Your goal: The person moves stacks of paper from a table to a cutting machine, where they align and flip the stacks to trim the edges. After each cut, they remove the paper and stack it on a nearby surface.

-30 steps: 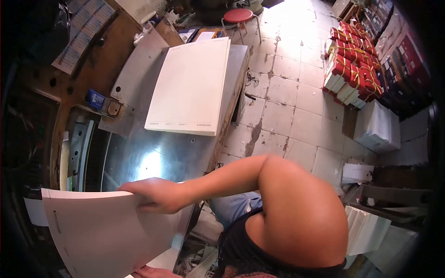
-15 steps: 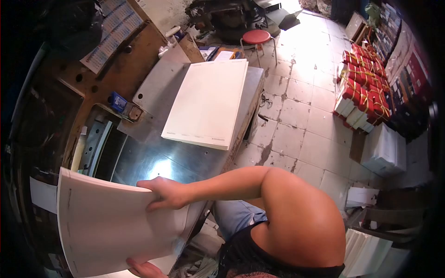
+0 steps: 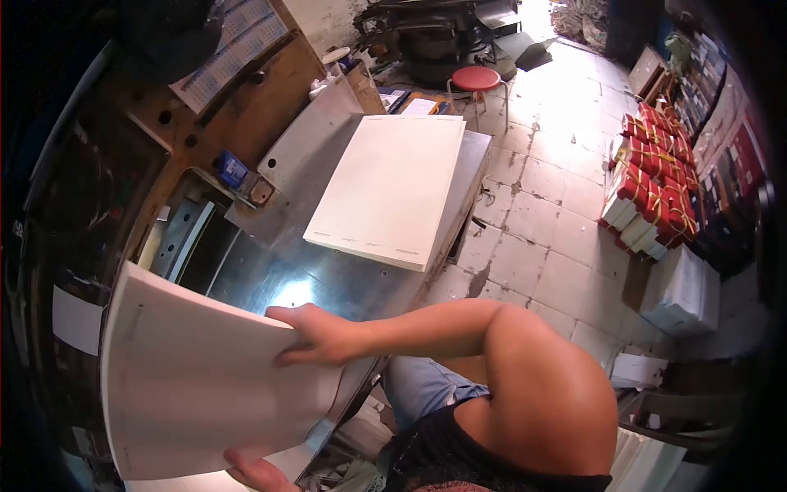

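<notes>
A: Where's the paper [image 3: 221,373]?
B: Near left, by the table [image 3: 344,283]. R hand [image 3: 321,334] pinches its far edge, thumb on top; L hand [image 3: 261,474] at near edge, can't tell how closed.
A: Handling?
B: Prob. bendy, heavyish, sheets slippery; hold opp. edges.
A: Looks?
B: Off-white, curved, tiny print along left edge.
</notes>
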The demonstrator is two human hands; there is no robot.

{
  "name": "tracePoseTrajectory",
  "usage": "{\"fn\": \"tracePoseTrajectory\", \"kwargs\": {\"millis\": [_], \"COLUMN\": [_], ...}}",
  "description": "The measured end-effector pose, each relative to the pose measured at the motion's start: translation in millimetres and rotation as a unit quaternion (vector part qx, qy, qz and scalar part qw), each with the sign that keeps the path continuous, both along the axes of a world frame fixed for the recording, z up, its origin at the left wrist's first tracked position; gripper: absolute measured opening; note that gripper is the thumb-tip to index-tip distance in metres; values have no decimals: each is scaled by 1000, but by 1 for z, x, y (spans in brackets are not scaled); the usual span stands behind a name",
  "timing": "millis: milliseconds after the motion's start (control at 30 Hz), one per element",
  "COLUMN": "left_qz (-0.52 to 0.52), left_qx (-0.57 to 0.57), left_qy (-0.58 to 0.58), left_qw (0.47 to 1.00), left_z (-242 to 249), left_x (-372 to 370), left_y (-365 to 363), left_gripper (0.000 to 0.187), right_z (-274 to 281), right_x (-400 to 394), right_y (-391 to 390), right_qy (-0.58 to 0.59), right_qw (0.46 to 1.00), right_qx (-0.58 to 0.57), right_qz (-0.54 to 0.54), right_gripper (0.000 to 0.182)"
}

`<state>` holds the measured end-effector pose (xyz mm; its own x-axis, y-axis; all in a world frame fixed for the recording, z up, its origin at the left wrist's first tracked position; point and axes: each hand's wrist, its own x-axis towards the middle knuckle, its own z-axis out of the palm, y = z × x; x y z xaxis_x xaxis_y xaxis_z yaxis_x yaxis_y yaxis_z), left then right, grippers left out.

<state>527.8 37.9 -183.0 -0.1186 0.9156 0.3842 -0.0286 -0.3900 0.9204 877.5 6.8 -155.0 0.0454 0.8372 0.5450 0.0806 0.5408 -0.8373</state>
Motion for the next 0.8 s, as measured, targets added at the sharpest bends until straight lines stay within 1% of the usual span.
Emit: {"fn": "tracePoseTrajectory", "kwargs": {"millis": [33, 133, 233, 267, 333, 367, 433, 533, 667, 733, 800], "left_qz": [17, -9, -18, -3, 27, -10, -84, -30, -43, -35, -40], "left_qx": [4, 36, 0, -5, -5, -4, -5, -6, 7, -1, 21], "left_qy": [-1, -5, -6, -4, -3, -9, -19, -5, 4, -6, -14], "left_qw": [1000, 999, 1000, 1000, 1000, 1000, 996, 1000, 999, 999, 999], "left_z": [-1, 8, 9, 5, -2, -3, -9, -18, -14, -10, -14], "left_x": [4, 15, 3, 1, 0, -4, -20, -32, -22, -16, -17], "left_y": [1, -6, -2, -2, 3, 7, 11, 20, 12, 11, 13], "left_gripper": [66, 65, 65, 64, 63, 61, 59, 58, 56, 56, 56], "right_z": [-4, -4, 2, 3, -7, -10, -8, -8, -10, -11, -3], "right_x": [0, 0, 2, 1, -1, 0, 1, -1, 0, 2, 6], "right_y": [0, 3, 1, 1, 4, 5, 3, 3, 5, 7, 11], "right_qy": [4, 1, 2, 4, 0, -4, -5, -6, -10, -9, -20], "right_qw": [1000, 1000, 1000, 999, 1000, 1000, 1000, 1000, 1000, 1000, 999], "right_qx": [10, 17, -13, -26, -10, 2, -14, -14, -12, 5, 36], "right_qz": [4, 14, 22, 27, 19, 12, 15, 4, 12, 18, 20], "right_gripper": [40, 40, 40, 40, 40, 40, 39, 40, 40, 43, 46]}}
